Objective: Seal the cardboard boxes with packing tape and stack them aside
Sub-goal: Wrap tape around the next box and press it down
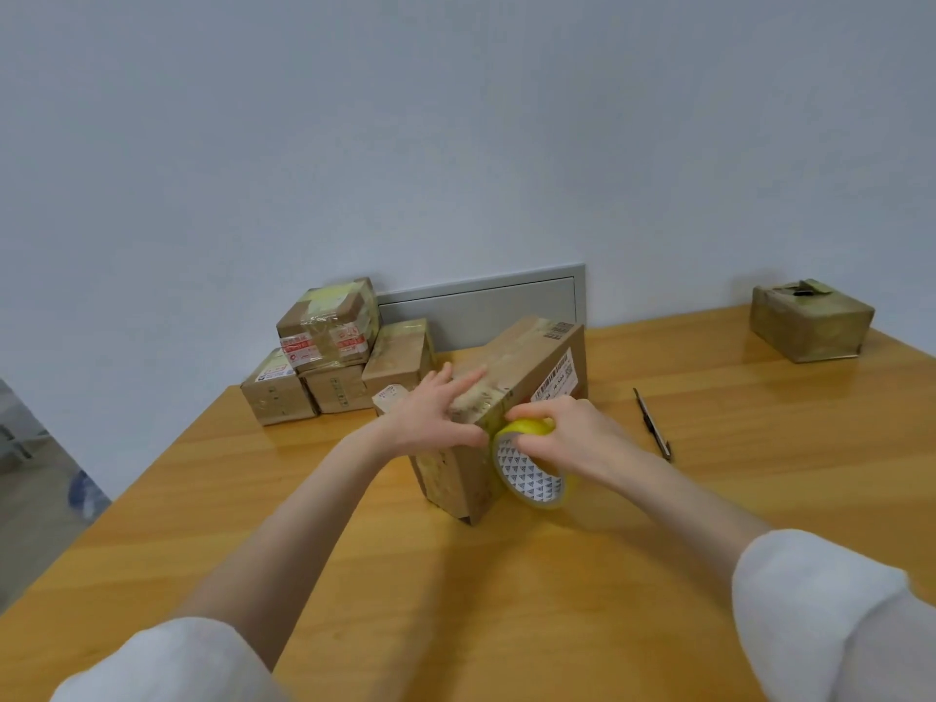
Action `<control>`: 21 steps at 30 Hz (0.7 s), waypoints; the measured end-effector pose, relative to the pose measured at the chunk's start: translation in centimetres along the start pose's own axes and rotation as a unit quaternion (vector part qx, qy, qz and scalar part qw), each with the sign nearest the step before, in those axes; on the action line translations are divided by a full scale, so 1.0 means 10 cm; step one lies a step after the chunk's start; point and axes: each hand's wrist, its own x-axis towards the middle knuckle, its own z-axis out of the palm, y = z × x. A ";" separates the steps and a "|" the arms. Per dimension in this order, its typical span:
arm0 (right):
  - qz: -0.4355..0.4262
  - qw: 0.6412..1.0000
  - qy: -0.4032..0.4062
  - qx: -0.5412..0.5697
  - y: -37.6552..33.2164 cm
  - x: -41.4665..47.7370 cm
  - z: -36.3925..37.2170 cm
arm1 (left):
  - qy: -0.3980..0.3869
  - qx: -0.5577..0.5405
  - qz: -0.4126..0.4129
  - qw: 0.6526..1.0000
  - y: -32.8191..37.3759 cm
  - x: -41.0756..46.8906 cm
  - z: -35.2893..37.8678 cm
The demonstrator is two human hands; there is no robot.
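Note:
A long cardboard box (527, 357) lies in the middle of the wooden table (456, 575), with printed labels on its right side. My left hand (435, 412) presses flat on the near end of its top, fingers spread and blurred. My right hand (567, 430) grips a roll of yellowish packing tape (532, 471) held against the box's near right corner. A stack of several taped boxes (329, 352) stands at the back left by the wall. One more small box (810, 321) sits alone at the far right.
A slim utility knife (651, 423) lies on the table to the right of the box. A grey panel (481, 301) runs along the wall behind the boxes. The table's left edge drops to the floor.

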 end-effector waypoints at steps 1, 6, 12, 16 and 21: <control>0.000 1.000 -0.002 -0.006 -0.01 0.01 -0.01 | 0.008 -0.009 -0.033 0.999 -0.02 -0.01 -0.02; -0.023 0.998 0.012 -0.059 -0.08 0.08 -0.08 | 0.070 -0.016 -0.115 0.991 -0.01 -0.06 0.02; -0.034 0.985 0.130 0.112 -0.07 0.08 -0.29 | 0.110 -0.323 -0.195 0.920 0.00 -0.12 -0.05; -0.059 0.962 0.181 0.198 -0.06 0.09 -0.34 | 0.099 -0.441 -0.239 0.859 0.01 -0.17 0.05; -0.083 0.975 0.154 0.139 -0.07 0.09 -0.23 | 0.104 -0.439 -0.231 0.862 -0.03 -0.25 0.20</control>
